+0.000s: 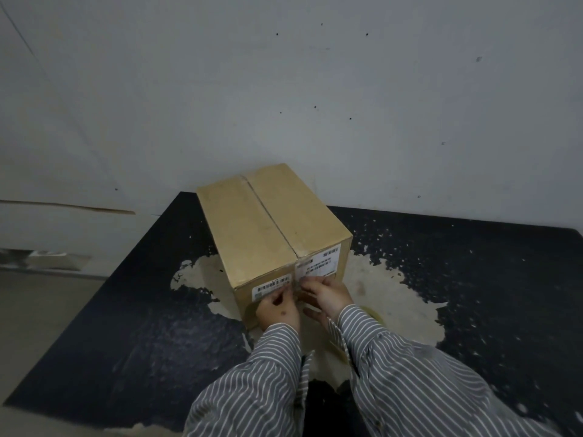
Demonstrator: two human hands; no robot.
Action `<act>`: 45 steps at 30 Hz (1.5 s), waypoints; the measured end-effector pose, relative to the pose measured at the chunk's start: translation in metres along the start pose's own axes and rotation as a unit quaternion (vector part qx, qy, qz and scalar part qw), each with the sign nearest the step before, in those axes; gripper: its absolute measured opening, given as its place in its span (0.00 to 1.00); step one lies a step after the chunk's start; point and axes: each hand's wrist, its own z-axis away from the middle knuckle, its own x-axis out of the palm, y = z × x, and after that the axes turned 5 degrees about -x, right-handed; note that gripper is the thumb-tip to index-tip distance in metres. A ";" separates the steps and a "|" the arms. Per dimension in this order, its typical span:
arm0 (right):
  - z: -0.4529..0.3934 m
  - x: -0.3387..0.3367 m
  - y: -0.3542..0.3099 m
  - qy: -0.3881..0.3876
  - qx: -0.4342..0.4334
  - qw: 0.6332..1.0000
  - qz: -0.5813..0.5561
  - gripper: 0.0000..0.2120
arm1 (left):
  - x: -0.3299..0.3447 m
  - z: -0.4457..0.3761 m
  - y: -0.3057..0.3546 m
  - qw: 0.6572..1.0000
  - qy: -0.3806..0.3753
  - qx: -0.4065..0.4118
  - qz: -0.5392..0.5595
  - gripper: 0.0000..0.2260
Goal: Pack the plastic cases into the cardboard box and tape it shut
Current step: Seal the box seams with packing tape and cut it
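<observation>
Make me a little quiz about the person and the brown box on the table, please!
1. True or false: the top flaps of the cardboard box are folded shut.
2. Where are the left hand and right hand?
A. on top of the box
B. at the near end of the box, by the white labels
C. flat on the black table
3. Fill in: the person's sleeves have a ______ pattern.

Key:
1. True; the flaps meet along a middle seam.
2. B; both hands press at clear tape below the seam's end.
3. Striped.
</observation>
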 end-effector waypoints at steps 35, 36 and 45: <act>0.020 0.041 -0.018 0.093 -0.177 0.976 0.087 0.03 | -0.044 0.000 0.036 0.918 -0.050 0.369 -0.139 0.08; 0.022 0.044 -0.019 0.097 -0.176 0.976 0.086 0.03 | -0.046 -0.002 0.039 0.910 -0.050 0.386 -0.143 0.08; 0.017 0.075 -0.023 0.176 -0.141 0.966 0.125 0.24 | -0.065 -0.038 0.079 0.868 -0.051 0.464 -0.170 0.04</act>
